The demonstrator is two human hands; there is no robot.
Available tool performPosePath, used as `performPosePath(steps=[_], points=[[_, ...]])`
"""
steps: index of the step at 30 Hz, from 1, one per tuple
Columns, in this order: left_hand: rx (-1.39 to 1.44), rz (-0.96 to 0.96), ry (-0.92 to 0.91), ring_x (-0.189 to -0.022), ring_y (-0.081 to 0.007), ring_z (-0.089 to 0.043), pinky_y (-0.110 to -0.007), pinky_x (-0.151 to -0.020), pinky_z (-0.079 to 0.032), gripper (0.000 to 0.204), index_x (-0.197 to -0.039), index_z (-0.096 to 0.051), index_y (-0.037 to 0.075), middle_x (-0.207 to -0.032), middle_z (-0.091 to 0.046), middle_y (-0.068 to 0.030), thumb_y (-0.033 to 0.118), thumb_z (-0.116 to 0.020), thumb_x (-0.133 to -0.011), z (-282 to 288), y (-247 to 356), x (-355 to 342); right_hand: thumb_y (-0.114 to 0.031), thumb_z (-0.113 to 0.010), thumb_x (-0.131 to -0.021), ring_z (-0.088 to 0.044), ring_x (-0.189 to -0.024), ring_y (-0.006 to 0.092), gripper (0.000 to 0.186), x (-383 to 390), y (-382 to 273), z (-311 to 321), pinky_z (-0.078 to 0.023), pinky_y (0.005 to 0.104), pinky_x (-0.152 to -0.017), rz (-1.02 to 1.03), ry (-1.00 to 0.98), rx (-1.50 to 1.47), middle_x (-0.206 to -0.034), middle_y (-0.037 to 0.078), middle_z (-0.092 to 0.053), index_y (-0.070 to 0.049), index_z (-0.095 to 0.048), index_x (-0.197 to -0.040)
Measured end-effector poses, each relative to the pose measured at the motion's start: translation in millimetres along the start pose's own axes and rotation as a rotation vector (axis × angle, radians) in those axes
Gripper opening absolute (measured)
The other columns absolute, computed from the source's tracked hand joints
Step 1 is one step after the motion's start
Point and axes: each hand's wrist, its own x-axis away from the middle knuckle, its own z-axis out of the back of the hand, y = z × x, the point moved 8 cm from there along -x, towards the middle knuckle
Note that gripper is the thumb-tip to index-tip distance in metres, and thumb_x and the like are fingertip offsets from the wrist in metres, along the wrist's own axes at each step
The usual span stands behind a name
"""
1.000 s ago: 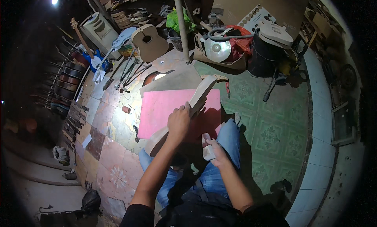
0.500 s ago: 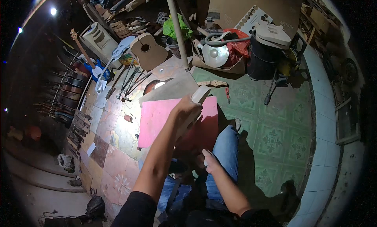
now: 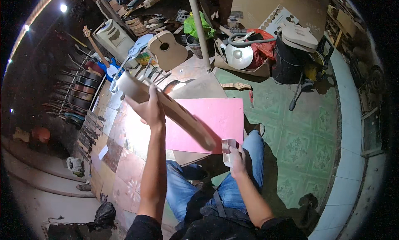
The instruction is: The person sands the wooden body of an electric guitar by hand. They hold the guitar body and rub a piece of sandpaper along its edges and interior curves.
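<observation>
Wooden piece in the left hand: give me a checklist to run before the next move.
1. Left hand gripping the wooden piece: ok, it is held near its far-left end.
2. Right hand holding the pale, flat piece: ok.
3. Wooden piece lying flat on the pink board: not ok, it is held up at a slant, narrow edge toward the camera.
4. Near end of the wooden piece touching the board: cannot tell from this angle.
5. Guitar neck off the pink board: ok, it lies beyond the far edge.
6. Surface of the wooden piece smooth: cannot tell, it is blurred.
</observation>
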Motion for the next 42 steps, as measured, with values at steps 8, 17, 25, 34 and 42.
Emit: performPosePath(steps=[8, 17, 25, 34, 42], points=[[-0.437, 0.024, 0.312, -0.129, -0.0397, -0.049, -0.047, -0.11, -0.039, 0.101, -0.147, -0.027, -0.008, -0.141, -0.043, -0.0309, 0.034, -0.089, -0.079, 44.9, -17.5, 51.0, -0.028, -0.066, -0.095, -0.063, -0.081, 0.0119, 0.044, -36.8, 12.6, -18.1, -0.051, 0.0272, -0.067, -0.075, 0.131, 0.212, -0.096, 0.002, -0.066, -0.004, -0.06, -0.132], [-0.785, -0.748, -0.517, -0.093, -0.0246, -0.066, -0.038, -0.08, -0.055, 0.069, -0.115, -0.06, 0.001, -0.104, -0.066, -0.0125, 0.032, -0.097, -0.066, 1.1, 47.7, 31.6, -0.027, -0.071, -0.093, -0.062, -0.111, 0.0198, 0.045, -83.0, 7.0, -71.6, -0.047, 0.0351, -0.099, 0.226, 0.037, 0.428, -0.119, 0.01, -0.067, 0.001, -0.064, -0.127], [-0.404, -0.085, -0.423, -0.081, -0.0185, -0.067, -0.034, -0.072, -0.057, 0.064, -0.104, -0.057, 0.001, -0.089, -0.068, -0.0085, 0.025, -0.1, -0.063, 55.7, 11.0, 18.7, -0.016, -0.07, -0.093, -0.063, -0.111, 0.0217, 0.043, -43.9, -46.5, -94.6, -0.049, 0.0362, -0.099, 0.62, 0.059, 0.444, -0.121, 0.011, -0.065, 0.002, -0.061, -0.132], [-0.119, 0.194, -0.152, -0.085, -0.0201, -0.064, -0.034, -0.076, -0.055, 0.051, -0.108, -0.06, -0.001, -0.093, -0.066, -0.0096, 0.015, -0.094, -0.073, 109.2, -13.2, 86.7, -0.013, -0.079, -0.084, -0.062, -0.115, 0.0355, 0.048, -26.2, -132.9, -137.1, -0.05, 0.0421, -0.1, 0.982, 0.167, 0.91, -0.122, 0.018, -0.063, -0.004, -0.065, -0.129], [-0.346, 0.072, -0.585, -0.101, -0.0229, -0.068, -0.035, -0.095, -0.053, 0.055, -0.12, -0.052, -0.003, -0.111, -0.068, -0.0172, 0.008, -0.085, -0.078, 107.5, -16.7, 87.4, -0.012, -0.078, -0.082, -0.063, -0.114, 0.0357, 0.05, -52.5, -120.0, -153.4, -0.053, 0.0428, -0.097, 0.899, 0.044, 1.081, -0.126, 0.019, -0.061, -0.003, -0.065, -0.13]])
